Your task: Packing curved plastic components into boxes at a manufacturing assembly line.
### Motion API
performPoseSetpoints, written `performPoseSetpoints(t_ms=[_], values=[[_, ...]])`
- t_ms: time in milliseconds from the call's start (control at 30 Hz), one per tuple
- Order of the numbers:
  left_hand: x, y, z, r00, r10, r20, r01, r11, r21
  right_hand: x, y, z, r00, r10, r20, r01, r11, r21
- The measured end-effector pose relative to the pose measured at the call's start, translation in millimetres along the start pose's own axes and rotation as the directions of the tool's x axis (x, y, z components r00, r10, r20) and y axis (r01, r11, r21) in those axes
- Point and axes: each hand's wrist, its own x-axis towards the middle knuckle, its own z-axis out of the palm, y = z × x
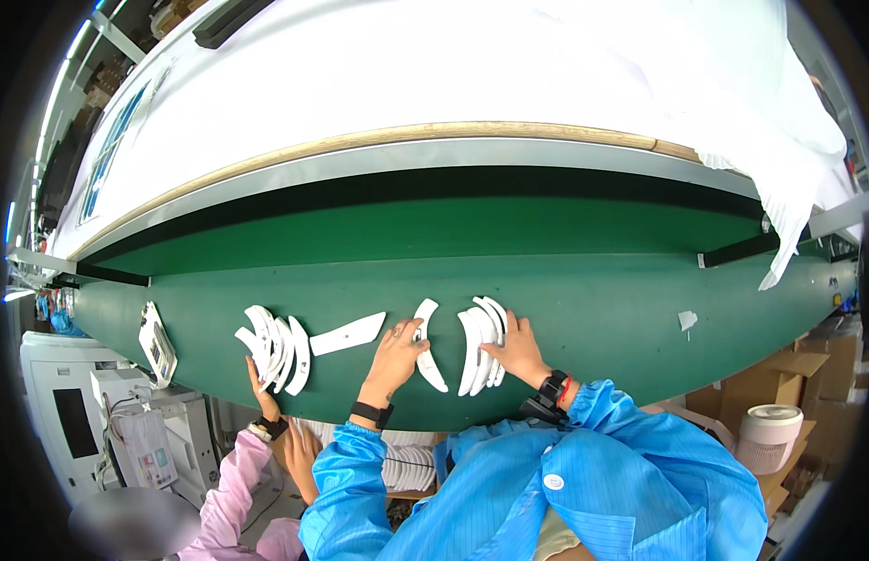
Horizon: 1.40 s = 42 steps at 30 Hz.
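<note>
Worktop (593, 299): green surface, on which all the white pieces before us lie.
Loose piece (431, 367): one, white and curved, lying between our two hands, apart from the right pile.
Left hand (395, 357): thumb and fingertips closed on the loose piece at its upper half; we read this as a light pinch.
Right pile (472, 355): several white curved pieces, overlapping side by side, bowed the same way.
Right hand (517, 353): thumb over the pile's right side, fingers along its upper right edge; touching, though we cannot tell whether it grasps or merely steadies.
Straight piece (350, 334): one, white, slanting, between the left pile and our left hand; no hand on it.
Left pile (277, 351): more white curved pieces, overlapping.
Co-worker's hand (264, 397): pink-sleeved, at the lower left edge of the left pile.
Scrap (687, 321): small, pale, lying well to the right of our hands.
Step in hand: in our judgement, sorting or lining up curved pieces, with one kept single while the rest stand grouped.
Next move: as we judge, it calls for a sure hold on the loose piece's edge, its curve matched to the right pile's, and a steady right hand so that the overlapping pieces do not fan apart.
</note>
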Motion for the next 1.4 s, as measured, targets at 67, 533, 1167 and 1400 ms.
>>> performPoseSetpoints(t_ms=[67,533,1167,1400], values=[[-3,-8,8,0.995,-0.084,0.048,0.087,0.995,-0.051,0,-2,-1,1.000,0.002,0.000,-0.002,1.000,0.000],[-5,22,67,0.938,-0.198,-0.283,0.174,0.979,-0.108,1,1,1,0.998,0.065,0.001,-0.065,0.997,0.045],[10,77,105,0.848,-0.530,0.003,0.302,0.479,-0.824,3,8,-1,0.998,0.068,-0.011,-0.066,0.988,0.138],[4,92,103,0.858,-0.442,-0.263,0.302,0.848,-0.436,10,24,2,0.997,0.063,0.051,-0.071,0.983,0.169]])
